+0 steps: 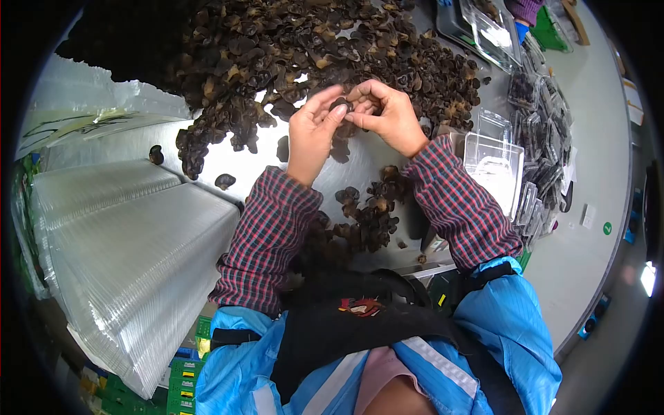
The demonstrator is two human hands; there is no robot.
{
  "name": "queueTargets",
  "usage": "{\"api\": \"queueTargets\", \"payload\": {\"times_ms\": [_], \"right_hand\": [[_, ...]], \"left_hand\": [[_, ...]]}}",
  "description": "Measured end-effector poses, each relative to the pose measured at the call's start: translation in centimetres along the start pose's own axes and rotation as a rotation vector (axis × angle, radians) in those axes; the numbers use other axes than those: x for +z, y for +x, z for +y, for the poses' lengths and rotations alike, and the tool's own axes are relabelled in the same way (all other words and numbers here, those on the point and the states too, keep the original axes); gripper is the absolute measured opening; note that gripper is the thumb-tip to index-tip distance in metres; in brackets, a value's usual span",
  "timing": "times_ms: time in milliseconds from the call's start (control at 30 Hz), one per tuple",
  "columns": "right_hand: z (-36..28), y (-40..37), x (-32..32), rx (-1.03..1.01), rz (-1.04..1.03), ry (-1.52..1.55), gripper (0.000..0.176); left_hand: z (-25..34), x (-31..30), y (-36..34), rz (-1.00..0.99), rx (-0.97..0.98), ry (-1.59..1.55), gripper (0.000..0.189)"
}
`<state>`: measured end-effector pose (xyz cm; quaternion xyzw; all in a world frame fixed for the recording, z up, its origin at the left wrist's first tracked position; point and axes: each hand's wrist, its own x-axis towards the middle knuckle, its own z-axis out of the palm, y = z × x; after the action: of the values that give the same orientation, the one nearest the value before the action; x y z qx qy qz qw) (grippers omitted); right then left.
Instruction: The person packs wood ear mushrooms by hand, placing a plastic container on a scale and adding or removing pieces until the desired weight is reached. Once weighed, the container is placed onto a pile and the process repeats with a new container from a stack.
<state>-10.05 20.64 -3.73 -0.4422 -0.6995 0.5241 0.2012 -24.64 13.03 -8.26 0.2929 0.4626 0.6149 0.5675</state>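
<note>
Both of my hands meet over the steel table (pixel 238 155), pinching one small dark wood ear mushroom (pixel 341 104) between the fingertips. My left hand (pixel 315 135) is closed on its left side, thumb up against it. From the right, my right hand (pixel 393 119) grips the same piece with thumb and curled fingers. A large heap of brown-black wood ear mushrooms (pixel 277 52) spreads just beyond my hands. Closer to my body lies a smaller pile of wood ears (pixel 377 207), partly hidden by my sleeves.
Long stacks of clear plastic trays (pixel 138 256) stand at my left. An open clear box (pixel 492 166) sits at my right, beside many filled clear packs (pixel 536 124). At the upper right, a co-worker's purple sleeve (pixel 526 10) shows near another clear tray (pixel 491 34).
</note>
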Motion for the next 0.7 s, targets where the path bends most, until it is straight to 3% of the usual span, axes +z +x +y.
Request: {"api": "queueTargets", "payload": {"times_ms": [33,167,233,300,633,700], "right_hand": [[-0.4,-0.5,0.2,-0.021,0.026,0.03,0.024],[-1.4,-1.5,-0.2,0.076,0.027,0.024,0.019],[-1.2,-1.6,-0.3,-0.205,0.065,-0.144,0.014],[-1.5,-2.0,-0.2,-0.213,0.066,-0.219,0.013],[-0.5,-3.3,0.3,0.015,0.038,-0.063,0.016],[-0.5,-3.4,0.6,-0.026,0.073,-0.022,0.015]], "left_hand": [[0.2,-0.2,-0.1,-0.069,-0.104,-0.067,0.035],[0.3,0.6,-1.1,0.025,-0.015,-0.152,0.026],[0.0,0.6,-1.5,0.079,-0.016,-0.141,0.023],[-0.1,0.9,-1.8,0.092,-0.008,-0.138,0.022],[0.4,0.8,-2.7,0.085,-0.079,-0.133,0.021],[0.4,1.0,-2.6,0.075,-0.1,-0.154,0.021]]}}
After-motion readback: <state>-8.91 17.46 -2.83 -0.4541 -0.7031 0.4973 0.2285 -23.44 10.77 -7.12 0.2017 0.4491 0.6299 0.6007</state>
